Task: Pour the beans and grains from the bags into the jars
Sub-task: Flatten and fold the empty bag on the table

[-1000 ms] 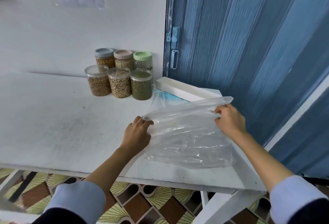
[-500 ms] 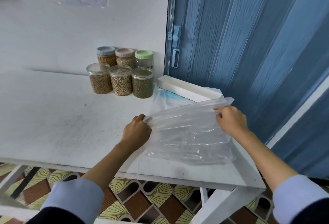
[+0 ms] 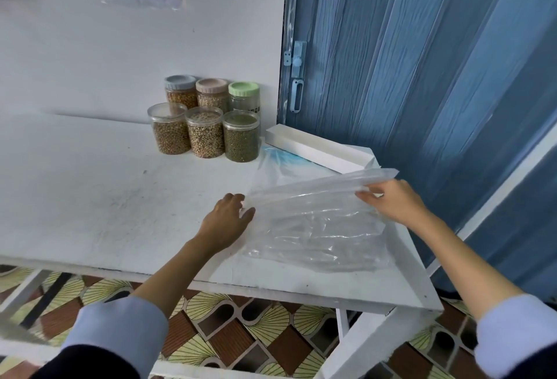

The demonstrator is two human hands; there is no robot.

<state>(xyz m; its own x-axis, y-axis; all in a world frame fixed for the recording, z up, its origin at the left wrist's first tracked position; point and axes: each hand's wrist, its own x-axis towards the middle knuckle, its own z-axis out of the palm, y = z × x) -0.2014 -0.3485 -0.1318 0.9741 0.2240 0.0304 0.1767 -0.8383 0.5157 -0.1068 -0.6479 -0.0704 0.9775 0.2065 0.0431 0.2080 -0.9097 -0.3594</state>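
Observation:
An empty clear plastic bag (image 3: 316, 228) lies mostly flat on the white table (image 3: 90, 198), its far edge lifted. My left hand (image 3: 227, 222) pinches the bag's left corner between thumb and fingers. My right hand (image 3: 391, 202) pinches the raised edge at the right. Several jars stand against the wall. The front three have no lids and hold brown beans (image 3: 170, 134), pale beans (image 3: 205, 136) and green beans (image 3: 241, 139). Behind them are jars with a grey lid (image 3: 180, 83), a pink lid (image 3: 212, 86) and a green lid (image 3: 244, 89).
A long white box (image 3: 316, 151) lies at the back right, with another clear bag (image 3: 278, 161) printed in blue beside it. A blue folding door (image 3: 422, 77) rises just past the table's right edge. Patterned floor shows below the front edge.
Both hands have lowered the bag toward the table, so it lies flatter. My left hand's fingers have loosened from a tight curl at the corner.

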